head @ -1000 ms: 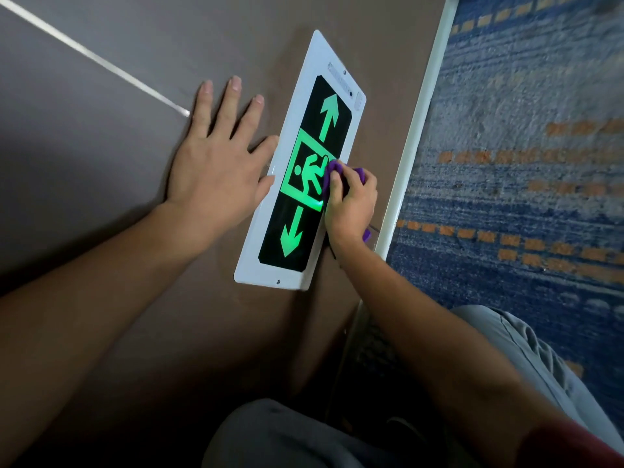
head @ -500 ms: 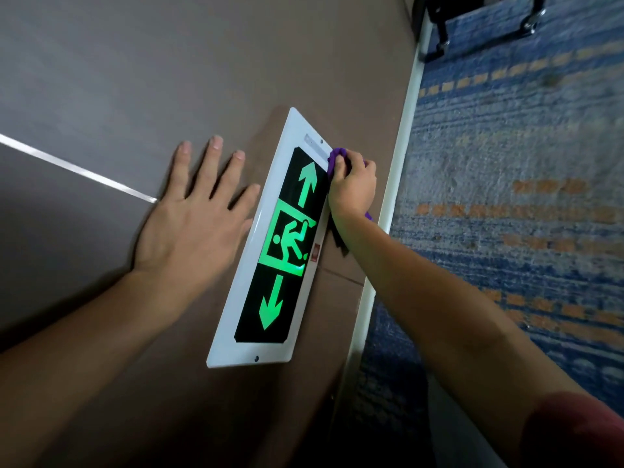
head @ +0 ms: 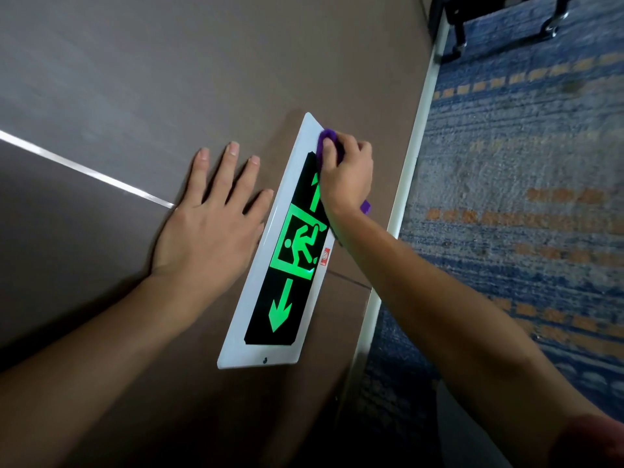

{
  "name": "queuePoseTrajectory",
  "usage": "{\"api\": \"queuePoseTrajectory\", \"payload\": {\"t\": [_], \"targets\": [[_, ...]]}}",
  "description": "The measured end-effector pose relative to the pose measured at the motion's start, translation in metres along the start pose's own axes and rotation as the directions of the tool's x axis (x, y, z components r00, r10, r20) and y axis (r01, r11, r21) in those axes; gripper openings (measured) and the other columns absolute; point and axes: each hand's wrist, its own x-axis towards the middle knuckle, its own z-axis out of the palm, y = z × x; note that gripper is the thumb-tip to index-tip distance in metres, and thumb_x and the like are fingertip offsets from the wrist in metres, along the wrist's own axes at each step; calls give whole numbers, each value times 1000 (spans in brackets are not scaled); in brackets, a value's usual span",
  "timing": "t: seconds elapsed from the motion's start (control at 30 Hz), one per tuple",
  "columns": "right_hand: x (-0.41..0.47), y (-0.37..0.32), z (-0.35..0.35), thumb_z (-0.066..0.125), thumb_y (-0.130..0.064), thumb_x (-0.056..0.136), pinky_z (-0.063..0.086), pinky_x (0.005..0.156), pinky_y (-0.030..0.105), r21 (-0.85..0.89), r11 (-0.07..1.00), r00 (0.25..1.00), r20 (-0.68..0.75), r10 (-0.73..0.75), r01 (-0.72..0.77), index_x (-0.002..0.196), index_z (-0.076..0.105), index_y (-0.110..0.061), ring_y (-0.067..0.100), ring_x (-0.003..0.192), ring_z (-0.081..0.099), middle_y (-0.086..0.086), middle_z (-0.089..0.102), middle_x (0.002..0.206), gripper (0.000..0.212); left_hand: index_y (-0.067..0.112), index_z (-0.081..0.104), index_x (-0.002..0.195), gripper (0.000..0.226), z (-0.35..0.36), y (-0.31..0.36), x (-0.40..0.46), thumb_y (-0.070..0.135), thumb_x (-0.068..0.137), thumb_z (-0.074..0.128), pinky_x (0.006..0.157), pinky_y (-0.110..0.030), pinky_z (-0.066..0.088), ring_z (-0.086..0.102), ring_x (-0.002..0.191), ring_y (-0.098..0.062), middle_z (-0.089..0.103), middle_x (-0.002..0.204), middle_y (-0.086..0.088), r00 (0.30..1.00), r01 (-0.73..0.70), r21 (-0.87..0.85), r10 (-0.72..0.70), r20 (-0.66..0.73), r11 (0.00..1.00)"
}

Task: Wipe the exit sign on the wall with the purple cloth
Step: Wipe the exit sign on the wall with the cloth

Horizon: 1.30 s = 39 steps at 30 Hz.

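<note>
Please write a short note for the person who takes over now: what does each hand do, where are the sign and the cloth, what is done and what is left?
Left hand: open, flat on the wall, beside the exit sign.
Right hand: closed on the purple cloth, pressing it on the sign's far end, over the white frame and the far arrow.
Done: cannot tell which parts are already wiped.
Left: probably the running-figure panel, near arrow and near frame edge.

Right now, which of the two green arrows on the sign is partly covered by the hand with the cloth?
The far arrow, at the sign's end under the right hand and purple cloth. The near arrow shows whole, nothing over it.
</note>
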Motion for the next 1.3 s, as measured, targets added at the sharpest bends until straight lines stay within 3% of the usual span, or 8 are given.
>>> {"api": "queuePoseTrajectory", "payload": {"t": [0.1, 0.23, 0.4, 0.53, 0.63, 0.83, 1.0, 1.3], "targets": [[-14, -22, 5, 61, -36, 101, 49, 84, 32, 68, 977, 979, -21, -202, 203, 118, 73, -25, 23, 108, 60, 5, 60, 116, 23, 24, 25, 165, 63, 0, 2, 0, 47, 108, 16, 126, -64, 3, 3, 161, -47, 9, 175, -19, 1000, 8, -4, -8, 10, 1000], [-3, -23, 5, 58, -38, 102, 46, 78, 29, -25, 945, 945, -12, -326, 326, 118, 72, -23, 22, 107, 60, 5, 61, 119, 26, 24, 30, 164, 62, 2, 1, 1, 47, 107, 20, 127, -64, 4, 6, 160, -47, 13, 174, -19, 1000, 9, -14, -10, -19, 1000], [30, 5, 1, 44, -46, 107, 58, 84, 45, -188, 979, 997, -3, -76, 74, 119, 65, -21, 25, 111, 59, 5, 59, 122, 35, 24, 30, 164, 64, 4, 1, 0, 50, 105, 27, 126, -65, 3, 5, 160, -48, 13, 174, -19, 1000, -3, 10, 3, -12, 1000], [26, 28, -8, 38, -47, 109, 59, 82, 42, -282, 957, 997, 64, -49, 65, 123, 61, -22, 25, 109, 61, 5, 59, 122, 36, 23, 33, 163, 65, 4, -1, 1, 51, 104, 30, 126, -65, 3, 7, 160, -48, 15, 174, -19, 1000, -5, 14, 5, -25, 1000], [27, 25, -9, 42, -46, 108, 59, 84, 42, -241, 971, 998, 58, 12, 3, 124, 63, -23, 24, 105, 62, 4, 59, 120, 34, 23, 34, 163, 64, 2, 1, 0, 50, 105, 23, 126, -65, 4, 8, 160, -48, 16, 173, -19, 1000, 2, 4, -2, -31, 1000], [6, -13, 6, 54, -44, 102, 47, 69, 31, -69, 974, 975, -35, -217, 215, 108, 69, -26, 22, 99, 62, 2, 59, 111, 25, 23, 38, 161, 63, 5, 0, 2, 49, 103, 32, 125, -65, 6, 11, 159, -48, 20, 172, -20, 999, 1, 17, 0, -55, 1000], [5, -6, 0, 50, -45, 105, 58, 80, 39, -82, 991, 994, -8, -106, 105, 117, 66, -26, 20, 104, 63, 0, 58, 121, 28, 25, 33, 163, 63, 3, 1, 3, 50, 105, 26, 126, -65, 5, 7, 160, -47, 15, 174, -18, 1000, -5, 11, 5, -24, 1000], [-114, 12, -7, 55, -41, 102, 47, 74, 23, 22, 982, 982, 41, -187, 186, 119, 66, -28, 13, 101, 59, -5, 55, 116, 24, 25, 34, 162, 62, 3, 1, 1, 48, 106, 27, 127, -64, 4, 8, 160, -47, 16, 173, -18, 1000, 4, 34, -3, -30, 999]]}}
